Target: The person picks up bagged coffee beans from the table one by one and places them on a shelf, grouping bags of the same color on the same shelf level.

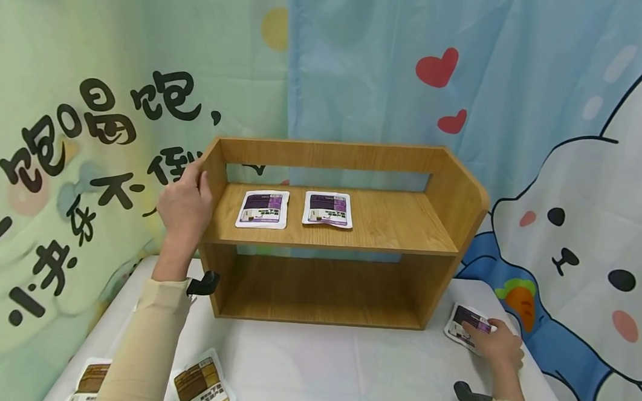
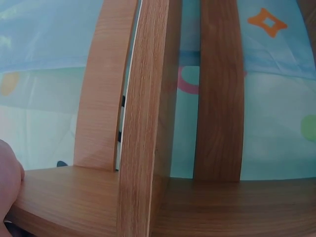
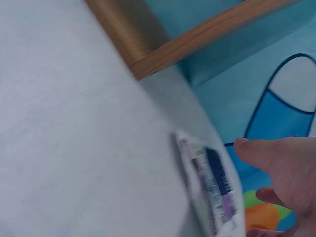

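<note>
Purple-labelled packet (image 1: pixel 471 317) lies on the white table (image 1: pixel 312 369) at the right hand (image 1: pixel 501 346), whose thumb and fingers are apart; whether they touch it cannot be told. The left hand (image 1: pixel 185 208) is clamped on the upper left side of a wooden rack (image 1: pixel 329 155). Between the hands, two similar packets (image 1: pixel 263 209) lie on the upper shelf (image 1: pixel 390 225); nearer the wearer than the left hand, brown-labelled packets (image 1: pixel 205 385) lie on the table.
</note>
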Action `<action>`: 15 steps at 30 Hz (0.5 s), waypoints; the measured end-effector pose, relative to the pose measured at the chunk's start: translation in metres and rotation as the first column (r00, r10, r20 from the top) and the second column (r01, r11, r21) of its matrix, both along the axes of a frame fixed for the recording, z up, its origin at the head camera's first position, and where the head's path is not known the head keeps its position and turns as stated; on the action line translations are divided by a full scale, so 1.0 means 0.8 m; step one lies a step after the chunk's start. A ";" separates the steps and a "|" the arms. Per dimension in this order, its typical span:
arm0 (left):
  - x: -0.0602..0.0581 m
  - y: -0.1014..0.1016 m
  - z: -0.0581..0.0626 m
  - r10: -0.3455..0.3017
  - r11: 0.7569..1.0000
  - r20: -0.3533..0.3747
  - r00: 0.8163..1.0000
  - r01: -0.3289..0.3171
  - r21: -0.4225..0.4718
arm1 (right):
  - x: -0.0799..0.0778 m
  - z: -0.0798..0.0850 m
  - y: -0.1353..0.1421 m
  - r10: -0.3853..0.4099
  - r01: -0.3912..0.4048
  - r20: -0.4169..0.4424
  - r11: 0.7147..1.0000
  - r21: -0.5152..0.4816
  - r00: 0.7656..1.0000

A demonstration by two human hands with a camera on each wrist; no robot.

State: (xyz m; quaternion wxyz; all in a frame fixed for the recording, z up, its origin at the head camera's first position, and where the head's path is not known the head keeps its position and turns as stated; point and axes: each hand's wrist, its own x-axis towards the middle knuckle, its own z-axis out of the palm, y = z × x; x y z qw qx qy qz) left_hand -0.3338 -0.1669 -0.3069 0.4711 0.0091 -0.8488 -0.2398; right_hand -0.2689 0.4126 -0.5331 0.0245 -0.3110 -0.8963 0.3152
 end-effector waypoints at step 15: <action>-0.001 0.000 -0.001 -0.010 1.000 -0.011 1.000 0.010 -0.003 | -0.001 -0.014 -0.027 -0.072 0.072 -0.014 0.997 0.007 0.997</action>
